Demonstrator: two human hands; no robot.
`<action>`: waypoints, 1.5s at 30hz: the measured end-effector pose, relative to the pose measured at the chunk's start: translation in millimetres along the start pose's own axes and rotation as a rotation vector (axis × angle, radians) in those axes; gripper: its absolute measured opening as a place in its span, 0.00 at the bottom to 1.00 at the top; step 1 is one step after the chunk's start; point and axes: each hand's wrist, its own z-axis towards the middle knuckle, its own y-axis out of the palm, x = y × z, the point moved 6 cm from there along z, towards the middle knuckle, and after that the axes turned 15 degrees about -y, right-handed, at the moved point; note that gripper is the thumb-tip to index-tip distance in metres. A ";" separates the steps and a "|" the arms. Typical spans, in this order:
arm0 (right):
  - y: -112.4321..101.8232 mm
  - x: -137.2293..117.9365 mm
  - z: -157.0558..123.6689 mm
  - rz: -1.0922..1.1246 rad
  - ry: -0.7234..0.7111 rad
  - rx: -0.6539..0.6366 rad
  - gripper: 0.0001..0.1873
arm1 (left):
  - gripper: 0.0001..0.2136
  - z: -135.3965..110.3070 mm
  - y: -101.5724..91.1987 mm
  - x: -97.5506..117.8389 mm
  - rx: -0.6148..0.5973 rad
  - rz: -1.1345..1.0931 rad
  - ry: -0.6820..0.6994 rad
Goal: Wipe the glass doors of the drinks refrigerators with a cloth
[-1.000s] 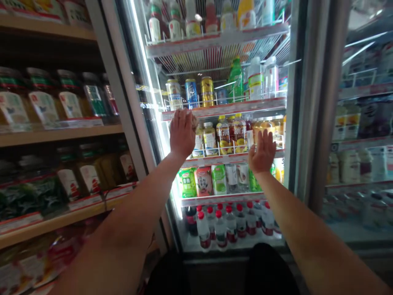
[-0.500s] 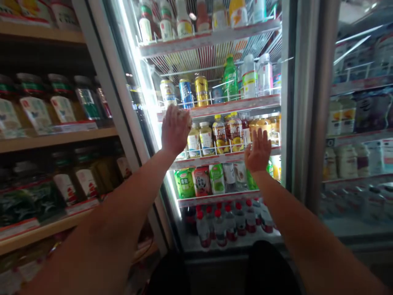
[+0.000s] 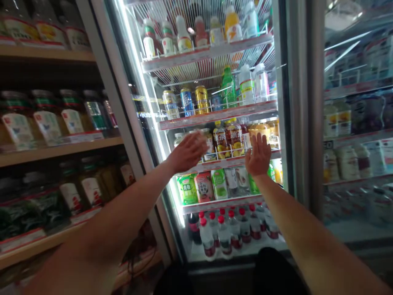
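Observation:
My left hand [image 3: 187, 151] is against the glass door [image 3: 172, 82] of a lit drinks cooler, level with the shelf of yellow and amber bottles [image 3: 229, 139]. Its fingers point right and are slightly smeared. The pale wad it pressed to the glass earlier is now hidden under its palm. My right hand [image 3: 259, 155] lies flat and open on the same glass, fingers spread upward, holding nothing. Cans [image 3: 187, 101] stand one shelf higher. Green and pink cartons [image 3: 204, 186] sit just below my hands.
Wooden shelves [image 3: 61, 147] with jars and packets run along the left. A second cooler door [image 3: 356, 123] stands at the right behind a metal frame [image 3: 302, 102]. Water bottles with red caps [image 3: 233, 231] fill the cooler's bottom shelf.
My left hand has slid down and to the right across the glass, from the can shelf to the bottle shelf. My right hand has stayed in place.

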 end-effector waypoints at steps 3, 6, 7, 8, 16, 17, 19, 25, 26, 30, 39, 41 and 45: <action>0.7 -0.3 -0.3 0.014 0.000 -0.006 0.31 | 0.20 -13.4 1.8 11.2 -0.153 0.006 0.279; 0.8 -0.1 -0.3 0.014 0.011 -0.005 0.31 | 0.20 4.1 -15.0 -32.5 0.045 0.065 -0.193; 0.5 -0.2 -0.2 0.009 0.010 -0.001 0.31 | 0.20 5.2 -19.4 -45.1 0.121 0.077 -0.360; 0.3 -0.4 -0.1 0.004 0.009 0.002 0.30 | 0.21 3.2 -21.1 -51.5 0.176 0.084 -0.478; 0.1 -0.7 -0.1 -0.001 0.007 -0.002 0.31 | 0.21 -27.3 9.6 8.2 -0.171 0.002 0.191; 0.3 -0.5 -0.1 0.000 0.010 -0.006 0.31 | 0.21 -21.6 6.0 -2.6 -0.129 0.013 0.110; 0.1 -0.6 0.2 -0.004 0.010 -0.010 0.31 | 0.22 -10.0 -4.7 -32.5 0.034 0.052 -0.206; -0.7 -1.0 0.9 0.004 0.010 -0.013 0.31 | 0.26 -26.2 -0.3 -11.7 0.175 0.082 -0.270; -0.2 -0.8 0.8 0.011 0.013 -0.017 0.31 | 0.25 -29.3 6.6 4.9 0.087 0.074 -0.082; 1.1 -0.5 0.0 0.016 0.012 -0.010 0.31 | 0.22 -14.6 13.5 14.9 -0.021 0.064 0.115; 0.9 -0.5 0.7 -0.024 0.004 -0.020 0.30 | 0.21 33.3 22.6 36.6 0.123 0.002 -0.080; 0.6 -0.6 0.6 -0.018 0.001 -0.017 0.30 | 0.21 37.6 27.1 51.6 0.023 -0.015 0.118; 1.1 0.1 0.1 0.017 0.001 -0.020 0.29 | 0.23 59.6 13.6 20.4 0.188 -0.057 -0.396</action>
